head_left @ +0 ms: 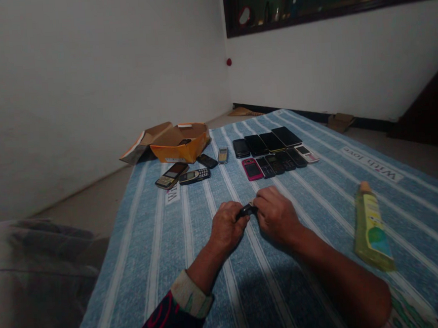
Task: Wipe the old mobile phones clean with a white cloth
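Near the middle of the table, my left hand grips one end of what looks like a small black mobile phone. The fingers of my right hand are closed on its other end. Much of the phone is hidden by my fingers, and a small pale bit shows by my right fingertips. Beyond my hands, several phones lie in two rows, among them a pink phone and a white phone. To the left are a grey keypad phone, a gold-toned phone, a dark phone and a silver phone.
An open orange cardboard box stands at the far left of the table, with something dark inside. On the right lies a bottle of yellow-green liquid. A blue striped cloth covers the table. Walls rise beyond it.
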`<state>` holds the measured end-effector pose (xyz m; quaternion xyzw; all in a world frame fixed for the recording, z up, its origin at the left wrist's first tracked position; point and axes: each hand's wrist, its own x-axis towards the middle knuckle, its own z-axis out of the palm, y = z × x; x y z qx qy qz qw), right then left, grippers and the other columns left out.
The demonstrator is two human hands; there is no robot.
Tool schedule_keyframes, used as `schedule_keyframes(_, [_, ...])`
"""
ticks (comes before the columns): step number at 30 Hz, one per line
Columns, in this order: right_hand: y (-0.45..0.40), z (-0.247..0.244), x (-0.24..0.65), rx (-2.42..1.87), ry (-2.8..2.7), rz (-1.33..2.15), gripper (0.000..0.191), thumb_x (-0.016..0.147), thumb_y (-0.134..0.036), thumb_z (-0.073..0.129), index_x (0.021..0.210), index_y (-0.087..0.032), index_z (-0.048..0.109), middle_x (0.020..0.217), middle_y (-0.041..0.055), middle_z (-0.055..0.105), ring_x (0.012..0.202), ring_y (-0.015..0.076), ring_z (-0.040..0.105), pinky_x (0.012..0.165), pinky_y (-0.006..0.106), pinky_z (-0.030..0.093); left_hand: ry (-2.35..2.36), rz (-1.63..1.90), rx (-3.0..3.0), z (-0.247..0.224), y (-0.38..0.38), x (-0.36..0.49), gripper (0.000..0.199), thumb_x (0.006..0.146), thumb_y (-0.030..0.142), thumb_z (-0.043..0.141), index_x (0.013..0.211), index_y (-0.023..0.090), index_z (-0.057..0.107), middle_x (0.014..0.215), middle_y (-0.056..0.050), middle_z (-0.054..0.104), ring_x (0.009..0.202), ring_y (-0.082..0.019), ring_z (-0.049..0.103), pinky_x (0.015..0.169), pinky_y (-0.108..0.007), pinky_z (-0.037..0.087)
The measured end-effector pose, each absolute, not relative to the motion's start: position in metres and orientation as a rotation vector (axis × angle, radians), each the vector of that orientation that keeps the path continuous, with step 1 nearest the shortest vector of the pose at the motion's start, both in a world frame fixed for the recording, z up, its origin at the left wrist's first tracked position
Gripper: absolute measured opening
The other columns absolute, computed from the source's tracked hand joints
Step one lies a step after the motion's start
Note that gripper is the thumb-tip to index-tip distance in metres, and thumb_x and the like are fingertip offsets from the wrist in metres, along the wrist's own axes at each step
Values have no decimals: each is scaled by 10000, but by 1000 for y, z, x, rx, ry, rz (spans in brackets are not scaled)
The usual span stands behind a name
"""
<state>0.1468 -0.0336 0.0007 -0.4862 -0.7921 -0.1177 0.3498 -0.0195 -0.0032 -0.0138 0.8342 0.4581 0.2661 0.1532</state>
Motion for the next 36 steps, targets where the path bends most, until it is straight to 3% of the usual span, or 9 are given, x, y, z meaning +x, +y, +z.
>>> schedule_keyframes(4, [-37,-1,132,-1157,-2134,-288,201,898,-76,463,840,-148,642,801,71,562,804,220,447,706,338,379,1275,773,2420,-14,-3,-19,91,783,109,585,757,190,618,773,-22,621,799,-195,567,780,-334,463])
schedule_keyframes(19, [-37,-9,128,-1260,-2104,-313,218,886,-60,477,780,-151,644,785,75,557,802,223,441,708,339,381,1286,749,2409,-13,-4,-19,81,786,123,580,757,197,598,815,-21,631,818,-192,563,803,-345,463])
schedule_keyframes(27, [-20,-10,160,-1518,-1957,-324,220,812,-2,515,760,-163,655,805,95,571,850,247,447,700,342,381,1341,747,2389,-12,-4,-19,82,764,174,666,834,197,629,805,-21,630,824,-209,570,764,-343,466])
schedule_keyframes(36, [-39,-8,124,-1291,-2094,-337,184,884,-64,501,805,-139,650,797,81,562,817,231,448,721,340,382,1277,760,2440,-15,-2,-20,81,795,127,583,738,182,595,777,-26,614,793,-197,563,788,-343,458])
